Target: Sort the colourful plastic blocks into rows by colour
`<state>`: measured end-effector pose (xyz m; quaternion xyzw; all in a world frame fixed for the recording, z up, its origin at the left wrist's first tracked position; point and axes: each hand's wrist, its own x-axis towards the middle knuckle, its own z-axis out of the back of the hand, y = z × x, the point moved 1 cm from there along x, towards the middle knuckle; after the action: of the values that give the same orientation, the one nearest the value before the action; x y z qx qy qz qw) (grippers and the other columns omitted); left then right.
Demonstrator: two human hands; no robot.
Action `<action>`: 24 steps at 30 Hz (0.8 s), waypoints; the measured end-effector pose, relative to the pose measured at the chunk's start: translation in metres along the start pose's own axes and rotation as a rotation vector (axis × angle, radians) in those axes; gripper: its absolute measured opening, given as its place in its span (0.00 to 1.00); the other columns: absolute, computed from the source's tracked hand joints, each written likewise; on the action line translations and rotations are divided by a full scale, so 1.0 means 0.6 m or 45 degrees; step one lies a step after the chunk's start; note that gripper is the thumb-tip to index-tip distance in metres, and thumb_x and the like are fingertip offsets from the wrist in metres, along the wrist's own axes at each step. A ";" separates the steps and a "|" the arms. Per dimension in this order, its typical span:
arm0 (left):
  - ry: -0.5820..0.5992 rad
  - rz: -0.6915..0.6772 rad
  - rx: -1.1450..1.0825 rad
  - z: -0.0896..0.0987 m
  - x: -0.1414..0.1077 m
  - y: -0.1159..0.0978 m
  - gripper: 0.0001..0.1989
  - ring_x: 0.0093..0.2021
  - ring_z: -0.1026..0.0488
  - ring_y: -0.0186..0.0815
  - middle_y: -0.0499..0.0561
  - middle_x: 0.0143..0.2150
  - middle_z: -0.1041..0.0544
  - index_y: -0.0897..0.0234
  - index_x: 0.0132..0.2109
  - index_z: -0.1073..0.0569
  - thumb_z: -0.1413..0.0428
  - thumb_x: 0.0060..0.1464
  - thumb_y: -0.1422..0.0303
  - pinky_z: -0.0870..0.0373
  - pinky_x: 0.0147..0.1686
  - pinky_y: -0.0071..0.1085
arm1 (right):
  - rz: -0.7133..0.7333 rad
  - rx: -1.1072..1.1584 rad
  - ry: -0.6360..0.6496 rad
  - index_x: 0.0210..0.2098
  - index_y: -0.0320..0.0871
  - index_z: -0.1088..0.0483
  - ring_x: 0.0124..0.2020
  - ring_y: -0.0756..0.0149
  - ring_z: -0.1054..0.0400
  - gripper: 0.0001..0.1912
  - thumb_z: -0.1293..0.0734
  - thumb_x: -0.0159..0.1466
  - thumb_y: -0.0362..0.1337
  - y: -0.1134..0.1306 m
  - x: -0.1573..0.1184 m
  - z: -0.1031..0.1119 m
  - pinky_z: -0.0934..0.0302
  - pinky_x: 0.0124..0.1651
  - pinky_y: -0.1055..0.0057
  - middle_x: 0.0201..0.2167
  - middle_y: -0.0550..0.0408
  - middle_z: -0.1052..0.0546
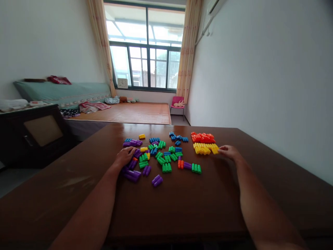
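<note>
Colored plastic blocks lie on a brown table [195, 205]. My right hand [229, 152] pinches a yellow block [215, 149] at the right end of the yellow group [202, 148]. Just behind that group are the red blocks [203, 138]. My left hand [126, 155] rests at the left side of the pile, over purple blocks [132, 174]; whether its fingers hold one is unclear. Green blocks [167, 168] and blue blocks [178, 138] are scattered in the middle. A red, purple and green row [187, 165] lies nearer to me.
Nearest me is a separate purple block [157, 180]. Beyond the table stand a bed [140, 113] and a pink chair [177, 103]. A dark cabinet [33, 130] is at the left, and a white wall [255, 69] at the right.
</note>
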<state>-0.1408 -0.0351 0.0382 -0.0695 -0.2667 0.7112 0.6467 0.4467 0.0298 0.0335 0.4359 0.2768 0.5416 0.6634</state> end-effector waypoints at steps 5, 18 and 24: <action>0.017 -0.037 0.028 -0.007 0.005 0.011 0.19 0.47 0.25 0.40 0.49 0.47 0.20 0.57 0.46 0.23 0.54 0.58 0.57 0.32 0.46 0.30 | -0.102 -0.213 0.058 0.27 0.40 0.28 0.22 0.68 0.30 0.15 0.26 0.46 0.43 -0.014 -0.005 -0.021 0.36 0.27 0.74 0.19 0.55 0.25; -0.035 -0.157 -0.050 -0.013 -0.009 -0.002 0.17 0.47 0.26 0.40 0.51 0.46 0.21 0.58 0.44 0.21 0.50 0.58 0.56 0.32 0.47 0.31 | 0.612 -0.431 -0.237 0.40 0.42 0.27 0.31 0.61 0.28 0.18 0.41 0.63 0.47 0.089 -0.060 -0.105 0.37 0.35 0.68 0.31 0.48 0.21; -0.005 -0.313 -0.081 -0.024 -0.007 -0.004 0.15 0.46 0.26 0.38 0.53 0.46 0.22 0.60 0.44 0.22 0.51 0.59 0.60 0.32 0.48 0.31 | 1.200 -0.456 0.613 0.42 0.45 0.27 0.36 0.64 0.28 0.12 0.39 0.65 0.42 0.244 -0.186 -0.315 0.36 0.41 0.69 0.39 0.52 0.22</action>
<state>-0.1315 -0.0350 0.0259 -0.0552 -0.2969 0.6178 0.7261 0.1890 -0.0199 0.0624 0.2570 0.0991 0.9025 0.3312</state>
